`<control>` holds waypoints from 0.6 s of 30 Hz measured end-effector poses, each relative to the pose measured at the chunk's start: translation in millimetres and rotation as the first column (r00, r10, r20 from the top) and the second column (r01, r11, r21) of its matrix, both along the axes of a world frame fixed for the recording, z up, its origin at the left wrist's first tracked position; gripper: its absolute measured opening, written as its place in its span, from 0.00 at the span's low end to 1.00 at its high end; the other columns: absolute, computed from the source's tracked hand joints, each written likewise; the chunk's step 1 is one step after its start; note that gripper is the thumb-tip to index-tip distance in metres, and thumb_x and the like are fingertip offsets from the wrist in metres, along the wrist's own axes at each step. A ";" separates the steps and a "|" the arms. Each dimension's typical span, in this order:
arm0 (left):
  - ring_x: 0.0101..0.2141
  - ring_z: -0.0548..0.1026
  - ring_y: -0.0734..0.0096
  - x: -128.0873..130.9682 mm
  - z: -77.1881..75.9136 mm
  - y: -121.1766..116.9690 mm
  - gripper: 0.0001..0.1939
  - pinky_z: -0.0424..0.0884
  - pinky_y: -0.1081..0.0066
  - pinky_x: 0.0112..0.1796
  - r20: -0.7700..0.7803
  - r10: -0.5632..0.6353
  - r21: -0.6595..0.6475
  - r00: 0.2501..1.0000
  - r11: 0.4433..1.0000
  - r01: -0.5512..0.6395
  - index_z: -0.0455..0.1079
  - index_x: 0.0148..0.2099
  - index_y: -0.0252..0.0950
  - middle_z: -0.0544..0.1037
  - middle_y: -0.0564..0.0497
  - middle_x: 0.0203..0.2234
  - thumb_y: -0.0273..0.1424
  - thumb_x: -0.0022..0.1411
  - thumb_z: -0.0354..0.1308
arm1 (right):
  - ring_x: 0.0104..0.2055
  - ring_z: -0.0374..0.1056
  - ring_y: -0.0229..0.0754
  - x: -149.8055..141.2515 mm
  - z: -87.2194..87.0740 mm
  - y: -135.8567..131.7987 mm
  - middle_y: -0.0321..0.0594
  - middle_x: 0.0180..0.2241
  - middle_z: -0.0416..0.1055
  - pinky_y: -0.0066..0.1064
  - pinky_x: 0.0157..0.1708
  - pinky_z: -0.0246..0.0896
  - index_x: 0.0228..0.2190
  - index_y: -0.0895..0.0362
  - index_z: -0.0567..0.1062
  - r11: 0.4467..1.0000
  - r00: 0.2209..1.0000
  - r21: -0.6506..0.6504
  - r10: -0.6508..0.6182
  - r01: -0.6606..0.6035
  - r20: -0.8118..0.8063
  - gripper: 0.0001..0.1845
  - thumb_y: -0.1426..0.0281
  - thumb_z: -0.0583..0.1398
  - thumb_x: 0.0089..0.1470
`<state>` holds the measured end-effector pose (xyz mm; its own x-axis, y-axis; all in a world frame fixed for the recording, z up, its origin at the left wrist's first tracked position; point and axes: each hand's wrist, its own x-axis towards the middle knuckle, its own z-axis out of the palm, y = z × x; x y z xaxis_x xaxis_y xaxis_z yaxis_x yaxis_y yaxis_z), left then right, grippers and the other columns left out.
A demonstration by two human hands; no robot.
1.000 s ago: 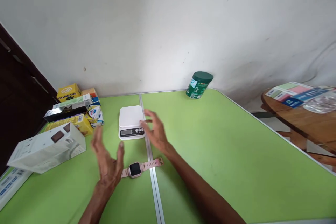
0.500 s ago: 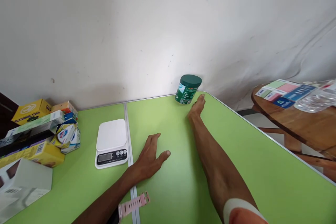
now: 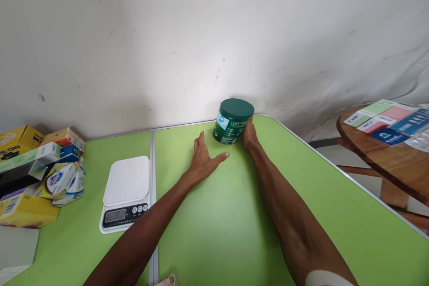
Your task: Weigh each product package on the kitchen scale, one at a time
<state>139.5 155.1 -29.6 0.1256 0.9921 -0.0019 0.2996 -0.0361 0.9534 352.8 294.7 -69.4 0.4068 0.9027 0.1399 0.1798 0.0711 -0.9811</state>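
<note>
A dark green can (image 3: 232,126) with a green lid stands tilted at the far edge of the light green table (image 3: 217,219), close to the wall. My right hand (image 3: 250,136) presses against the can's right side, its fingers together along the can and partly hidden. My left hand (image 3: 204,159) lies flat on the table just left of the can with the fingers stretched and the thumb pointing at the can, not touching it. A white kitchen scale (image 3: 126,184) sits to the left of my left forearm.
A pile of small cartons (image 3: 40,165) fills the table's left side, with a white box (image 3: 15,250) at the lower left. A pink watch strap (image 3: 167,280) peeks in at the bottom edge. A round wooden table (image 3: 385,152) with coloured packets stands at the right.
Both hands have reached forward across the table. The right hand, which was short of the can, now touches its side. The left hand has moved from near the scale up beside the can.
</note>
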 end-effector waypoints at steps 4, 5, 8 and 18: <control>0.80 0.55 0.37 11.6 -0.2 17.0 0.75 0.55 0.46 0.77 0.012 0.056 0.078 0.998 0.995 -0.057 0.41 0.84 0.38 0.55 0.28 0.79 0.46 0.47 0.83 | 0.60 0.77 0.63 -15.5 5.6 -36.9 0.55 0.47 0.87 0.49 0.68 0.65 0.39 0.57 0.89 0.987 0.973 -0.068 0.153 -0.143 0.172 0.53 0.26 0.46 0.64; 0.79 0.56 0.37 13.3 0.5 20.7 0.75 0.55 0.46 0.76 0.019 0.080 0.101 0.997 0.992 -0.082 0.42 0.83 0.38 0.57 0.29 0.78 0.45 0.46 0.84 | 0.61 0.77 0.63 -19.2 7.8 -46.2 0.55 0.49 0.87 0.48 0.68 0.65 0.38 0.57 0.89 0.981 0.964 -0.062 0.190 -0.182 0.184 0.54 0.26 0.45 0.64; 0.78 0.58 0.36 15.3 3.4 29.0 0.69 0.58 0.45 0.75 0.030 0.155 0.130 0.987 0.979 -0.157 0.48 0.81 0.38 0.62 0.29 0.75 0.40 0.46 0.84 | 0.61 0.77 0.63 -27.8 12.4 -73.0 0.54 0.48 0.87 0.51 0.70 0.63 0.37 0.56 0.89 0.968 0.952 -0.076 0.249 -0.239 0.178 0.54 0.25 0.45 0.63; 0.67 0.75 0.40 -18.4 5.0 -50.8 0.52 0.72 0.44 0.66 -0.022 0.210 0.132 0.977 0.970 -0.205 0.62 0.67 0.42 0.75 0.37 0.65 0.35 0.44 0.83 | 0.41 0.71 0.54 -63.1 5.3 -183.6 0.44 0.32 0.80 0.46 0.48 0.70 0.26 0.52 0.77 0.981 0.967 0.025 0.186 -0.193 0.173 0.46 0.23 0.51 0.57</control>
<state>121.1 104.3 -24.6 -0.0811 0.9887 0.1260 0.3467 -0.0905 0.9336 289.7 111.1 -64.1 0.1958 0.9531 0.2309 0.3220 0.1599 -0.9331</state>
